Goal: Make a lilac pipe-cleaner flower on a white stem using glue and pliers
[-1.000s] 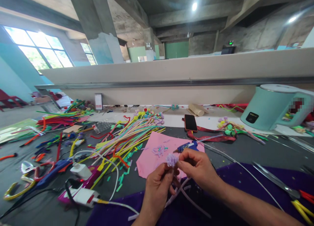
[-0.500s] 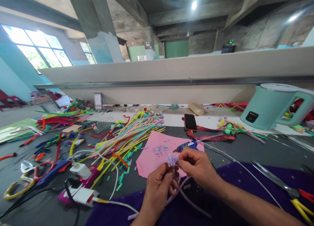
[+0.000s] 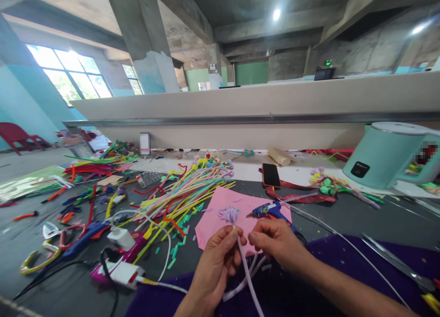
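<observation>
Between its thumb and fingers, my left hand (image 3: 220, 257) pinches a lilac pipe-cleaner stem (image 3: 248, 275) just under a fluffy lilac flower head (image 3: 231, 215). The stem runs down over the dark purple cloth. My right hand (image 3: 275, 239) is just right of the stem, its fingers curled together; whether anything small is between them is hidden. Under the flower head and hands lies a pink sheet (image 3: 213, 202) with small lilac pieces. A blue glue gun (image 3: 270, 209) rests on the sheet's right side, behind my right hand.
Many coloured pipe cleaners (image 3: 185, 188) lie at centre left. Pliers (image 3: 51, 248) and a magenta power strip (image 3: 132, 250) with plugs are at left. A phone (image 3: 271, 175), a mint kettle (image 3: 385, 156) and scissors (image 3: 395, 262) are to the right. Purple cloth (image 3: 343, 253) covers the front.
The flower head is now tipped away from me, with its stem pointing down toward me. My right hand has come off the flower head and sits slightly lower. The camera view has shifted left.
</observation>
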Motion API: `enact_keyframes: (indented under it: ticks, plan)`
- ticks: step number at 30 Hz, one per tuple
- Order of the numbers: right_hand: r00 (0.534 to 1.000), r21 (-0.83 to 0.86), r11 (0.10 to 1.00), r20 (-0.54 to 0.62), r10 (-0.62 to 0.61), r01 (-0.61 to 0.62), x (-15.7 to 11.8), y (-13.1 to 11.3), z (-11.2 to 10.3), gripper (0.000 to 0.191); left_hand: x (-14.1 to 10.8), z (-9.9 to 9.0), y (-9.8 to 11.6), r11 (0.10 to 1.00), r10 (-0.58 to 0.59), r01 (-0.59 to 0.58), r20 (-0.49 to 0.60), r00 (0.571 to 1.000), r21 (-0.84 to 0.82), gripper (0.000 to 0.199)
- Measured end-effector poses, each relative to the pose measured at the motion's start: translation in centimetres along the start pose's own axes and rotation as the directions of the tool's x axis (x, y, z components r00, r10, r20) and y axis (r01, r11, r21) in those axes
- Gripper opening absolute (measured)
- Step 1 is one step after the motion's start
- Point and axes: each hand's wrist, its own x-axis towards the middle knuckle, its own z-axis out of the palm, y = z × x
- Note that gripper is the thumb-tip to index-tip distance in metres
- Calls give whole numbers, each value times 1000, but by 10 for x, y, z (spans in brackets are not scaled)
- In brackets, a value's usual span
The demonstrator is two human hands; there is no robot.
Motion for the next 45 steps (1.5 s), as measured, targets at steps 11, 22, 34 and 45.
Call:
enact_keyframes:
  ticks: [11,22,34,45]
  plan:
    - [988,-27,999,149,42,-38,-6,13,18,16,2,0,-4,998,-59,57,-80,995,-28,23]
    - [1000,-560,828,29,-4,20,12,-12,-59,27,3,2,2,998,-43,40,-70,997,-48,20]
    - [961,-822,511,-147,235,-251,38,50,-99,27,5,-5,5,979,-110,125,94,989,-161,17]
    - [972,-440,867,-108,208,-234,35,40,-94,25,6,-12,10,960,-37,34,-6,999,-279,18]
